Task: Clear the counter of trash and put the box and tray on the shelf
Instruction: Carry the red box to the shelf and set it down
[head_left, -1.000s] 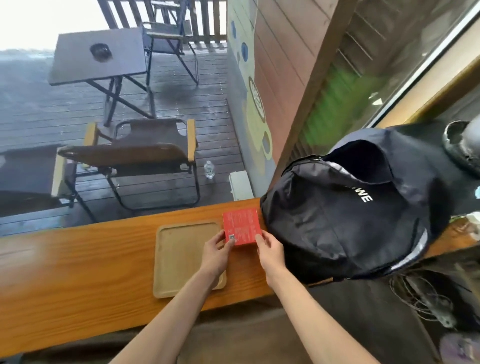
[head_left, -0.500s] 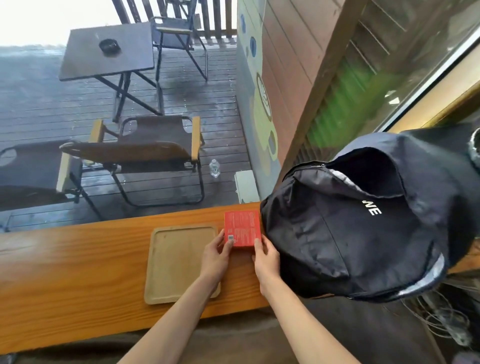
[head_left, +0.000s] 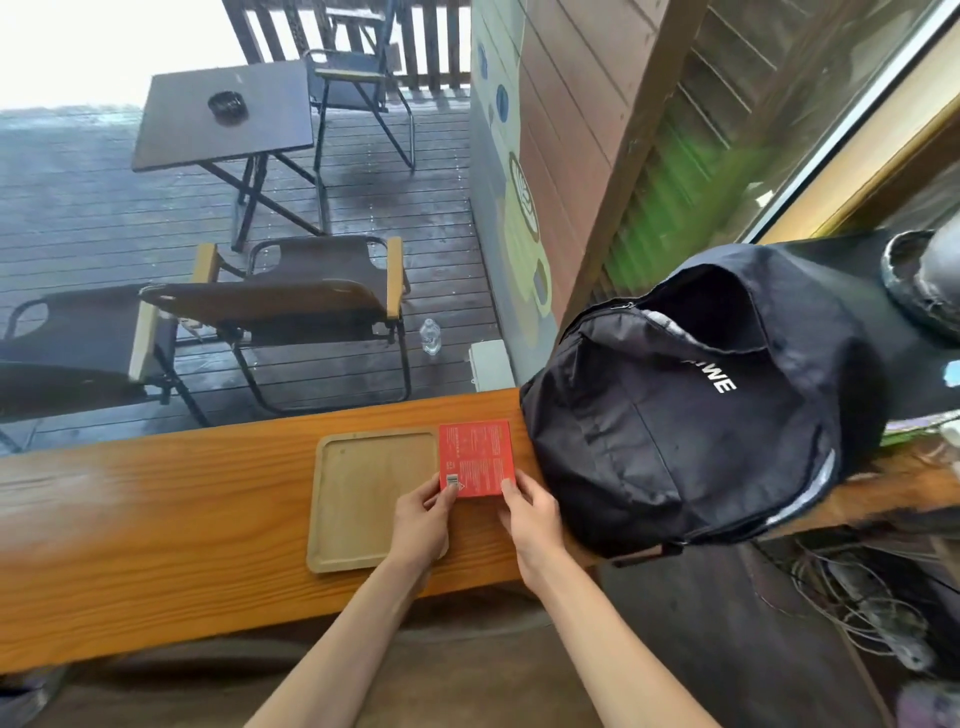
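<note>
A flat red box with small print and a barcode is held just above the wooden counter, over the right edge of a shallow wooden tray. My left hand pinches the box's near left corner. My right hand pinches its near right corner. The tray lies flat on the counter and holds nothing, with my left hand over its near right corner.
A black backpack lies on the counter right beside the box, unzipped at the top. Beyond the counter is a wet deck with folding chairs, a dark table and a water bottle. Cables lie at lower right.
Both hands keep hold of the red box; it sits slightly more over the tray's right edge. The view has shifted a little as my head moved.
</note>
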